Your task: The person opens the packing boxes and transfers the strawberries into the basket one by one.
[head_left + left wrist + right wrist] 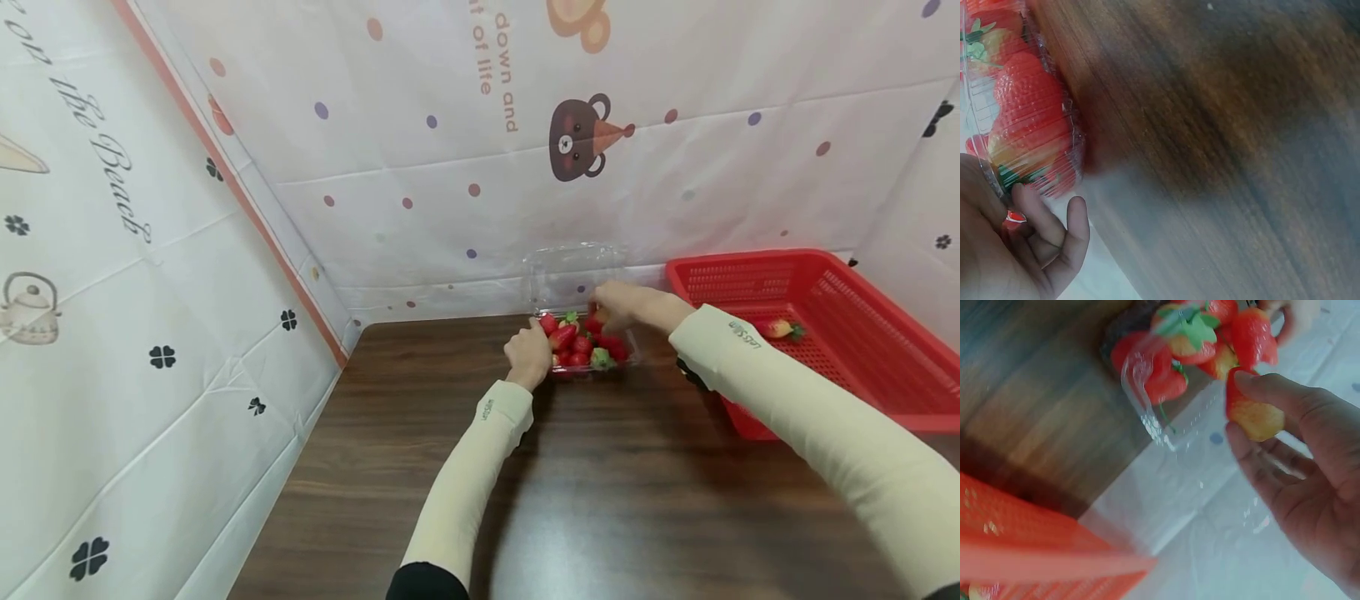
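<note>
A clear plastic box [633, 354] piled with several red strawberries [579, 343] stands at the back of the table, its clear lid [573, 275] raised behind it. My left hand [529, 357] grips the left end of the box; in the left wrist view its fingers curl close against the ribbed wall. Over the right side of the box, my right hand [628, 305] pinches one strawberry [1259, 415] between thumb and fingers. That strawberry is red at one end and yellowish at the other, and appears just beside the others in the right wrist view.
To the right stands a red perforated basket [750, 261], with a strawberry [777, 328] visible inside it. A dark wooden table [420, 450] lies beneath everything. White printed sheeting [420, 158] hangs right behind the box and along the left side.
</note>
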Demonstrator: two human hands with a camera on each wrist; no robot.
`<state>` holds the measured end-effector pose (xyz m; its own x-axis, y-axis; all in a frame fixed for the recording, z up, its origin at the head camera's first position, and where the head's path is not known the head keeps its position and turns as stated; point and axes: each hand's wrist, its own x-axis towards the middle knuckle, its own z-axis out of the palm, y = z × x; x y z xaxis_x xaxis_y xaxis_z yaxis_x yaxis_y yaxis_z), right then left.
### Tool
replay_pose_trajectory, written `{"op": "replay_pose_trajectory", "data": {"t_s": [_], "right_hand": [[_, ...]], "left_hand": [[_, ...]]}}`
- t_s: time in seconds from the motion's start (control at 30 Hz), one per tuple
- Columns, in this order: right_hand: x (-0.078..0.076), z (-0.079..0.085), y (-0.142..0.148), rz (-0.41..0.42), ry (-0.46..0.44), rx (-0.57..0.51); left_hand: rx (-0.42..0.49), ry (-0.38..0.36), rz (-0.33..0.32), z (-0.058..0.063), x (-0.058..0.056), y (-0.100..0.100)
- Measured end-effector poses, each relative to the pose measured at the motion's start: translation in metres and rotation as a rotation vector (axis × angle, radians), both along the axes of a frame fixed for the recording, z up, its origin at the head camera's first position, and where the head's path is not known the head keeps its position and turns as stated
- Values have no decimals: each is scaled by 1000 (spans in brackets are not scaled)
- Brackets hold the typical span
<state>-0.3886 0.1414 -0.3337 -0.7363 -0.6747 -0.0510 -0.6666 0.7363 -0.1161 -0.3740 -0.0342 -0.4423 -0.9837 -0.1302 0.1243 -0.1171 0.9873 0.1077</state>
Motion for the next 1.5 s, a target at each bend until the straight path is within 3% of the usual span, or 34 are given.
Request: {"op": "replay_pose_trajectory", "data": {"t_s": [0.33,0.5,0.63,0.87,1.0,1.13,1.3,1.4,1.5], "right_hand": [[-13,26,8,-44,128,-92],[-8,37,23,-101,144,-125],[-1,36,47,-106,187,-146],[0,43,84,-161,210,-60],[-2,42,95,-159,210,-11],[-2,37,99,-119,192,10],[-5,32,106,-116,169,1],[-7,31,112,-111,172,-1],[-8,31,120,-96,178,2]], "left_hand": [[5,-4,16,3,-4,-3],[3,5,23,1,-3,-4],[26,8,15,-1,-3,-1],[49,12,11,1,-6,-1],[107,59,18,0,-8,-6],[240,152,11,-4,-9,-12],[478,260,-11,-10,-9,-20],[647,260,12,-10,-10,-23],[880,221,60,-9,-11,-25]]}}
